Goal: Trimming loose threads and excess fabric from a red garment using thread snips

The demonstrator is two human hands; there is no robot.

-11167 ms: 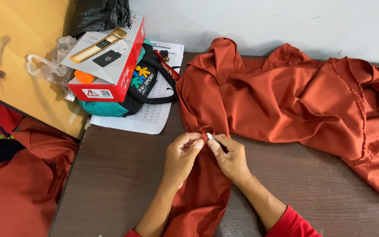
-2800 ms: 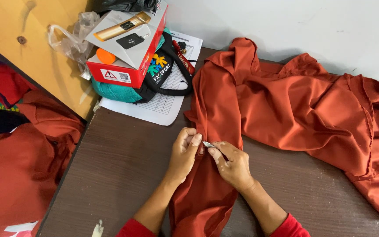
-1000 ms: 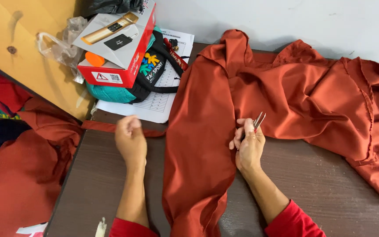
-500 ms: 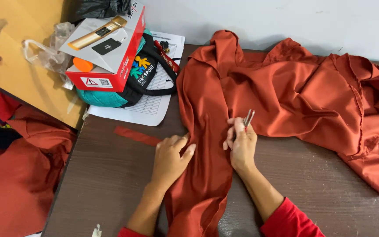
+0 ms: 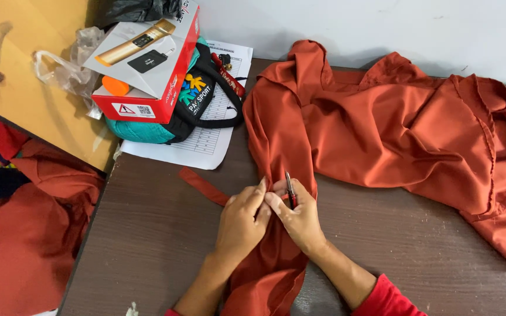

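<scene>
A large rust-orange garment [image 5: 393, 129] lies spread over the dark brown table [image 5: 147, 246], one long part running down toward me. My left hand [image 5: 242, 222] rests on that part and pinches the fabric with its fingertips. My right hand [image 5: 300, 216] sits right beside it, gripping a small metal clipper with a red handle [image 5: 290, 188], tips pointing up, while its fingers also touch the cloth. A narrow loose strip of the same orange cloth [image 5: 203, 186] lies on the table just left of my left hand.
At the back left a red and white box [image 5: 147, 64] sits on a teal and black bag [image 5: 188, 105] over a printed paper sheet [image 5: 206, 140]. A yellow wooden board [image 5: 24, 88] leans at the left, with red cloth [image 5: 24, 234] heaped below the table edge.
My left hand has come back from the left, where it laid down the orange strip, and now meets my right hand on the garment. The right hand lowered slightly with the clipper.
</scene>
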